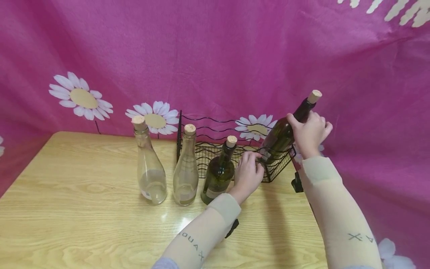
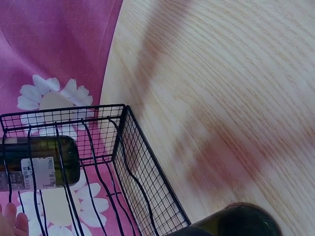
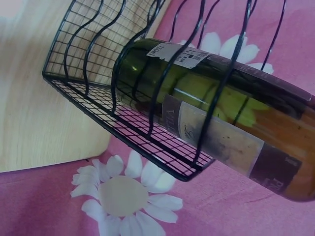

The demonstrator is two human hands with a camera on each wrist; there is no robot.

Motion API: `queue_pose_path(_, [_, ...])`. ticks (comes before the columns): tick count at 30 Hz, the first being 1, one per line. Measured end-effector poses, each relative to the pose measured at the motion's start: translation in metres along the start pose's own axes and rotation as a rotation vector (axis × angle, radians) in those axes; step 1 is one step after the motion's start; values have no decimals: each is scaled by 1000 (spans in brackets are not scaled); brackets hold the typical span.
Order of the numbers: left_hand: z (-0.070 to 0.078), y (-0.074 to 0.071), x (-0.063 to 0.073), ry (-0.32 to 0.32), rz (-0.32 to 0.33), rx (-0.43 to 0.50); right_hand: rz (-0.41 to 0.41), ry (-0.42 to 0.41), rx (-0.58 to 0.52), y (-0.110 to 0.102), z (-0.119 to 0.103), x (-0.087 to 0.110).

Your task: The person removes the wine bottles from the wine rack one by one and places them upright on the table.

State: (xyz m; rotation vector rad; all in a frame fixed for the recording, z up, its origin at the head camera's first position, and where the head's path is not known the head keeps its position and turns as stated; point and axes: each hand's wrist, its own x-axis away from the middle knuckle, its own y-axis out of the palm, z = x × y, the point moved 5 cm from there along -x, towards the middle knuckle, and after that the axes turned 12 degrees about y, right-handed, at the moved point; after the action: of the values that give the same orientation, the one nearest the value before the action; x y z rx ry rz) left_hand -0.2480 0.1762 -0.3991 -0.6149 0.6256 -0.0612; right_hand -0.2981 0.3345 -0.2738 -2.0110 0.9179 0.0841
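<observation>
A dark green wine bottle [image 1: 279, 138] with a cork leans steeply, its base inside the right end of a black wire rack [image 1: 201, 160]. My right hand [image 1: 309, 132] grips this bottle around its neck and shoulder. In the right wrist view, the labelled bottle [image 3: 197, 113] lies behind the rack's wavy wires [image 3: 162, 83]. My left hand [image 1: 248, 173] holds the rack's front wires with curled fingers, close to the bottle's base. Only a few of its fingertips [image 2: 14, 223] show in the left wrist view, beside the wires.
Left of my left hand stand a corked green bottle [image 1: 218, 175] and two corked clear bottles, one in the middle [image 1: 186, 179] and one farther left [image 1: 151, 179]. The wooden table [image 1: 84, 209] meets a pink flowered cloth [image 1: 201, 56] behind the rack.
</observation>
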Motion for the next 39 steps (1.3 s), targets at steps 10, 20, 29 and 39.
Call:
queue_pose_path(10, [4, -2, 2, 13, 0, -14, 44, -18, -22, -17, -10, -2])
queue_pose_path(20, [7, -4, 1, 25, -14, -50, 98, -46, -55, -38, -23, -7])
queue_pose_path(29, [8, -4, 1, 16, -28, -32, 150, -53, -72, -55, -33, -8])
queue_pose_path(39, [10, -4, 0, 44, 4, -35, 218, -71, -97, -75, -44, -10])
